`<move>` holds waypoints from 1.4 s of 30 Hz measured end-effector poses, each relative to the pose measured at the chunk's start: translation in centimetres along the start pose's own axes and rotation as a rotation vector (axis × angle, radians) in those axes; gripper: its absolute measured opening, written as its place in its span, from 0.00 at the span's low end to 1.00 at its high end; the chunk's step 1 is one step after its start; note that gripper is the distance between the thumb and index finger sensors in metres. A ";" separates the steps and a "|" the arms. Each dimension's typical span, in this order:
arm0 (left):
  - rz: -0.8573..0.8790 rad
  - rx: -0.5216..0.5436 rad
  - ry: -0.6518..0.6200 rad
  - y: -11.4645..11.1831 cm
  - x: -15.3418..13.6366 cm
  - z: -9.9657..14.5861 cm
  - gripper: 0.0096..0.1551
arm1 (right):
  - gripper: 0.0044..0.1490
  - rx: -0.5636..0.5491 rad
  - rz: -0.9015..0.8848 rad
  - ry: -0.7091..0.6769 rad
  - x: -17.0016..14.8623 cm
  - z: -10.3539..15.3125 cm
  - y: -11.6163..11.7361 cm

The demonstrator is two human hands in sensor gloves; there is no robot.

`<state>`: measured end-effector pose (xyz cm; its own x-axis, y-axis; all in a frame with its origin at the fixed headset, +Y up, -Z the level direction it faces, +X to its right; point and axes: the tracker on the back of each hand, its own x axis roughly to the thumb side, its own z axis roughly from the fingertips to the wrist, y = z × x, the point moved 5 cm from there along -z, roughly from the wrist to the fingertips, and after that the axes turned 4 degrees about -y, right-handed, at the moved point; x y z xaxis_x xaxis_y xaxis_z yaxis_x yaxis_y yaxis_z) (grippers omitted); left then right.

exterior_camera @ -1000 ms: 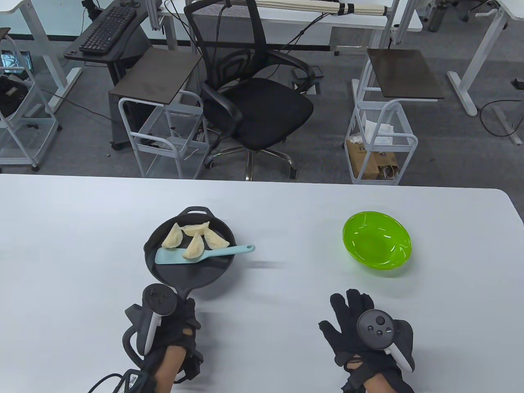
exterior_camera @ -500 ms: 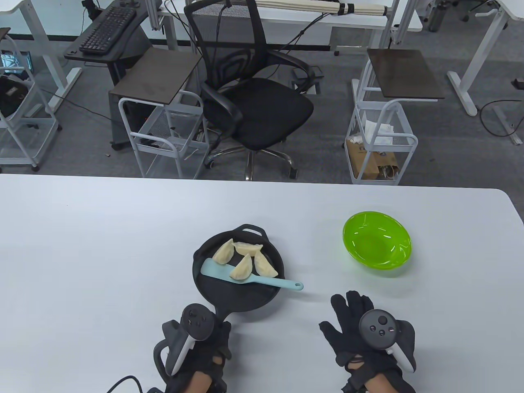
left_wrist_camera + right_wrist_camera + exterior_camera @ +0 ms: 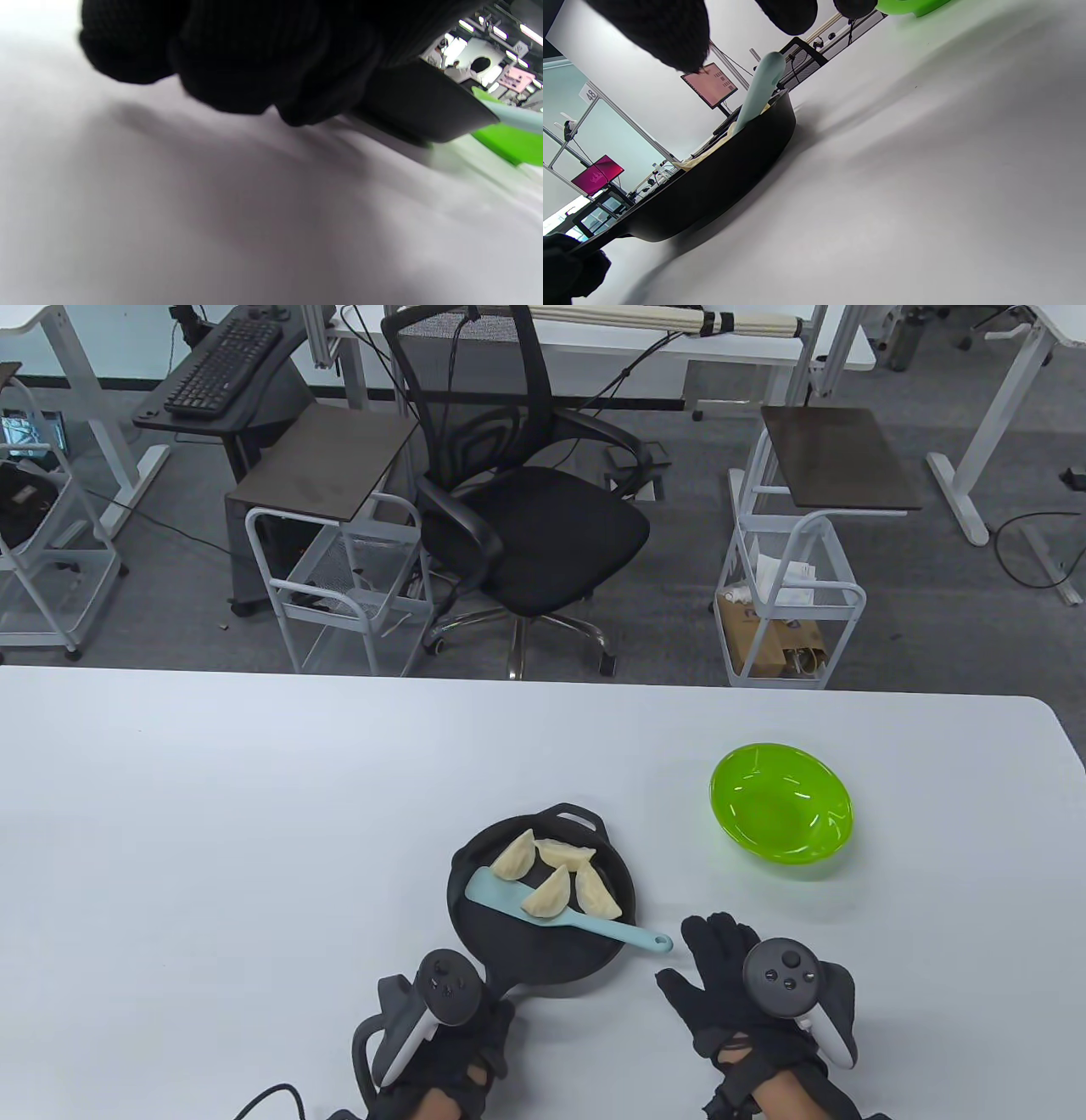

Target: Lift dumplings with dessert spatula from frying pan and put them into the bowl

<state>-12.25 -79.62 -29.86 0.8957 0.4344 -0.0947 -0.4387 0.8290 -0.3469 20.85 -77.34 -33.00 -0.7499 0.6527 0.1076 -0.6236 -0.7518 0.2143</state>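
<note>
White table (image 3: pixel 212 814) fills the near half of the table view, with office floor beyond its far edge. Black frying pan (image 3: pixel 543 920) sits on it near the middle, toward the near edge, its long handle pointing near-left. Four dumplings (image 3: pixel 556 878) lie in the far half of the pan, close together. Pale blue dessert spatula (image 3: pixel 560 909) lies across the pan, blade at the left inside the pan with one dumpling resting on it, handle running right and overhanging the rim. Left hand (image 3: pixel 450 1044) is at the pan's handle; in the left wrist view its fingers (image 3: pixel 237 59) are curled tightly round the handle. Right hand (image 3: pixel 747 993) lies just right of the spatula's handle tip, palm down, fingers spread and fairly straight, holding nothing; whether a fingertip touches the spatula cannot be told. Green bowl (image 3: pixel 780 812) stands on the table to the far right of the pan, apart from it, with nothing in it. Beyond the table stand a black office chair (image 3: pixel 526 509), two white wire carts (image 3: pixel 339 577) with dark tops, and a keyboard (image 3: pixel 222 366) on a stand at far left.
</note>
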 end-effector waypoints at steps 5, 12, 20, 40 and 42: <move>-0.078 -0.056 -0.094 -1.3 1.5 -0.1 0.37 | 0.51 0.089 -0.007 -0.005 0.0 -0.7 1.0; -0.093 -0.120 -0.171 -2.2 2.4 -0.1 0.42 | 0.46 -0.030 -0.067 0.031 -0.8 -1.1 -0.1; -0.071 -0.148 -0.195 -2.2 2.4 -0.3 0.43 | 0.35 -0.012 -0.221 0.092 -1.8 -1.1 -0.1; -0.057 -0.185 -0.219 -2.5 2.5 -0.6 0.44 | 0.35 0.183 -0.633 0.217 -3.0 -0.8 3.9; -0.046 -0.191 -0.215 -2.5 2.3 -0.6 0.44 | 0.34 0.176 -0.685 0.236 -3.1 -0.5 4.0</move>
<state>-9.06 -80.92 -29.81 0.8696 0.4796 0.1176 -0.3585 0.7770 -0.5174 20.54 -82.39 -32.99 -0.2462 0.9171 -0.3135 -0.9386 -0.1449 0.3131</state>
